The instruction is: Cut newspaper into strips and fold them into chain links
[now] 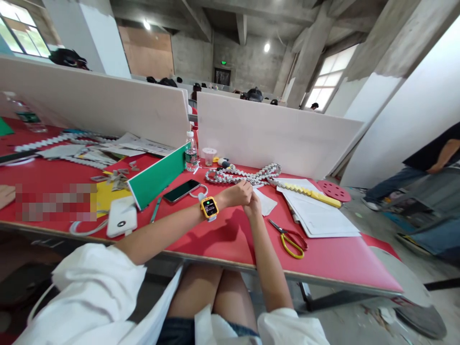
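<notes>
My left hand (239, 192) and my right hand (253, 206) meet above the red table, fingers closed and pressed together. Whatever lies between their fingertips is hidden or too small to make out. Just behind them is a grey and white zigzag chain (247, 176) that looks like folded paper, with a yellow stretch (305, 190) to the right. Beside my right hand lies a white sheet of paper (266, 201). Scissors (292, 239) with red and yellow handles rest to its right. My left wrist wears a yellow watch (209, 208).
A green divider board (160, 175) stands left of a phone (182, 190) and a water bottle (191, 152). A white power bank (122, 216) lies near the front edge. Papers (319, 213) cover the right side. A white partition (273, 136) closes the back. Another person's hand (7, 195) is far left.
</notes>
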Action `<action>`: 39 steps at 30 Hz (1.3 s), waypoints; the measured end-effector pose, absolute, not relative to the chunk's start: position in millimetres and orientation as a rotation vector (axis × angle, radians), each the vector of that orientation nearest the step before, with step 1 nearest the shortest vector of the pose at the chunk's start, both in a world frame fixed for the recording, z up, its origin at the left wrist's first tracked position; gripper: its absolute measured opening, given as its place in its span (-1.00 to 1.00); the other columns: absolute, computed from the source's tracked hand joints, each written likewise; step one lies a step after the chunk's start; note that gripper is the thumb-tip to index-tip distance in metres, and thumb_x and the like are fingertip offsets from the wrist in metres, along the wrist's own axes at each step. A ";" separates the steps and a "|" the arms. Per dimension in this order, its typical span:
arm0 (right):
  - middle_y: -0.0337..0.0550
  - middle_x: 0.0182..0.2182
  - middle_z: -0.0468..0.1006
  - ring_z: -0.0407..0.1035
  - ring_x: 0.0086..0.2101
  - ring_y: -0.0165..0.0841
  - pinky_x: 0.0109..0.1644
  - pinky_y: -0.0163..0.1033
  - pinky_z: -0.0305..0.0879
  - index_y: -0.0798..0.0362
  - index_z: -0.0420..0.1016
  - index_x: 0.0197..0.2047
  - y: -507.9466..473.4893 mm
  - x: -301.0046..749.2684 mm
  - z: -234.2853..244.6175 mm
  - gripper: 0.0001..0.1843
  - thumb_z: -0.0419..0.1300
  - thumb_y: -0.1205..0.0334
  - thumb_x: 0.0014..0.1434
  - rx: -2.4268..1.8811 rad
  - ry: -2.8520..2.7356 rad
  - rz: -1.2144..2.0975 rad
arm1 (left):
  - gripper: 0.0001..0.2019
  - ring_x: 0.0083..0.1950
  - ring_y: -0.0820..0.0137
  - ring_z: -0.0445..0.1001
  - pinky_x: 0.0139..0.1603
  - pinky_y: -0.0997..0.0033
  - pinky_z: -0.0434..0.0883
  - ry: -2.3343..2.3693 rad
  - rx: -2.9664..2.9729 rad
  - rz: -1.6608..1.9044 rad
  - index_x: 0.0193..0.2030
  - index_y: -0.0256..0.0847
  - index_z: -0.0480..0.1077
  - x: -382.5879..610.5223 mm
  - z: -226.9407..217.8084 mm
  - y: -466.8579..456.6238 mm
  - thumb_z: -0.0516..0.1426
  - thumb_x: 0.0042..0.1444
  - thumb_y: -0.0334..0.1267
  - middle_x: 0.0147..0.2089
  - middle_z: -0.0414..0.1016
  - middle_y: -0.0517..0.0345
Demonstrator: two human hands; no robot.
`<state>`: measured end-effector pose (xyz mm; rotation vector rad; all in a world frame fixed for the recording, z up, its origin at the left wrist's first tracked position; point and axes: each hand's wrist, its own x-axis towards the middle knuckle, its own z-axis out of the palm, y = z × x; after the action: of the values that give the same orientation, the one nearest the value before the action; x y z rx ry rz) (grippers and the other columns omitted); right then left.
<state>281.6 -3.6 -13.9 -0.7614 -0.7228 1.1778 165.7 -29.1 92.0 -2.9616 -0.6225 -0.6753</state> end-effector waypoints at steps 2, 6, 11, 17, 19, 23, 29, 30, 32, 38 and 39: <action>-0.22 -0.44 0.48 0.41 -0.21 -0.37 -0.23 -0.33 0.39 0.01 0.38 -0.44 -5.7 280.6 -11.5 -0.92 0.10 0.23 0.03 -0.713 -0.607 1.236 | -0.72 -0.13 0.07 0.32 -0.06 0.01 0.19 -0.655 -2.934 -0.679 -0.40 -0.27 0.31 166.9 93.3 -29.5 -0.16 0.15 -0.53 -0.28 0.36 -0.23; -0.23 -0.40 0.50 0.41 -0.20 -0.36 -0.23 -0.30 0.38 0.00 0.39 -0.42 -10.8 279.1 -4.9 -0.97 0.14 0.25 -0.02 -0.642 -0.524 1.311 | -0.75 -0.11 0.07 0.31 -0.11 0.07 0.18 -0.707 -2.878 -0.656 -0.37 -0.30 0.32 168.2 92.7 -25.9 -0.14 0.15 -0.54 -0.26 0.35 -0.24; -0.23 -0.47 0.49 0.41 -0.28 -0.33 -0.24 -0.25 0.37 -0.01 0.36 -0.48 -10.6 279.2 -5.7 -0.91 0.18 0.18 -0.04 -0.697 -0.633 1.249 | -0.76 -0.10 0.10 0.31 -0.14 0.13 0.17 -0.745 -2.822 -0.599 -0.35 -0.31 0.34 167.3 89.6 -16.1 -0.11 0.14 -0.55 -0.22 0.37 -0.23; -0.25 -0.52 0.48 0.38 -0.40 -0.38 -0.28 -0.28 0.34 -0.02 0.39 -0.48 -9.8 279.2 -7.7 -0.91 0.20 0.18 -0.08 -0.713 -0.563 1.259 | -0.82 -0.13 0.15 0.32 -0.18 0.19 0.18 -0.758 -2.810 -0.563 -0.36 -0.29 0.35 163.4 86.7 -5.9 -0.02 0.10 -0.56 -0.21 0.39 -0.18; -0.25 -0.53 0.48 0.36 -0.43 -0.39 -0.31 -0.30 0.32 -0.01 0.41 -0.49 -10.2 277.1 -6.6 -0.91 0.22 0.19 -0.10 -0.735 -0.550 1.269 | -0.82 -0.16 0.17 0.33 -0.20 0.21 0.19 -0.775 -2.812 -0.564 -0.36 -0.28 0.35 160.9 83.1 -4.1 -0.02 0.10 -0.56 -0.23 0.39 -0.16; -0.27 -0.60 0.45 0.33 -0.47 -0.40 -0.33 -0.29 0.30 0.03 0.41 -0.55 -11.0 270.1 -6.9 -0.88 0.25 0.19 -0.15 -0.829 -0.554 1.265 | -0.80 -0.18 0.19 0.33 -0.22 0.24 0.21 -0.851 -2.787 -0.598 -0.35 -0.28 0.35 152.8 68.6 -3.2 -0.05 0.11 -0.57 -0.25 0.39 -0.15; -0.25 -0.60 0.44 0.27 -0.55 -0.47 -0.43 -0.34 0.21 0.08 0.44 -0.57 -12.2 259.6 -16.3 -0.73 0.31 0.05 -0.19 -0.986 -0.702 1.168 | -0.76 -0.20 0.20 0.37 -0.25 0.28 0.26 -1.058 -2.690 -0.780 -0.27 -0.28 0.38 134.8 22.9 -0.4 -0.11 0.23 -0.41 -0.24 0.39 -0.15; -0.25 -0.60 0.43 0.27 -0.55 -0.47 -0.44 -0.34 0.20 0.09 0.45 -0.56 -12.1 258.2 -17.9 -0.72 0.32 0.04 -0.20 -1.005 -0.720 1.144 | -0.77 -0.20 0.22 0.38 -0.24 0.30 0.27 -1.161 -2.675 -0.916 -0.24 -0.25 0.39 132.9 13.6 1.1 -0.09 0.24 -0.35 -0.23 0.40 -0.11; -0.24 -0.60 0.44 0.27 -0.55 -0.48 -0.44 -0.35 0.19 0.10 0.50 -0.52 -11.7 256.2 -20.1 -0.69 0.32 0.01 -0.20 -1.022 -0.735 1.116 | -0.79 -0.17 0.25 0.41 -0.19 0.34 0.30 -1.412 -2.613 -1.250 -0.20 -0.21 0.40 130.6 -3.0 4.6 -0.05 0.24 -0.26 -0.18 0.43 -0.06; -0.19 -0.51 0.50 0.27 -0.51 -0.46 -0.43 -0.35 0.21 0.09 0.59 -0.40 -12.5 255.2 -20.6 -0.63 0.30 -0.06 -0.13 -1.070 -0.817 1.096 | -0.72 -0.29 0.33 0.45 -0.21 0.41 0.33 -1.729 -2.804 -1.845 -0.29 -0.18 0.46 126.8 -20.0 9.5 0.00 0.19 -0.08 -0.34 0.51 0.11; -0.19 -0.51 0.50 0.27 -0.50 -0.46 -0.42 -0.35 0.21 0.08 0.59 -0.41 -12.9 254.8 -20.4 -0.64 0.30 -0.06 -0.13 -1.079 -0.825 1.092 | -0.71 -0.29 0.34 0.45 -0.21 0.42 0.34 -1.702 -2.843 -1.855 -0.29 -0.18 0.46 126.1 -19.4 9.1 0.01 0.18 -0.06 -0.35 0.51 0.11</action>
<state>254.8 -12.9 -20.4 -1.0793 -0.8253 1.0915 126.1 9.1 -19.4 -2.8433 -1.7023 -1.8546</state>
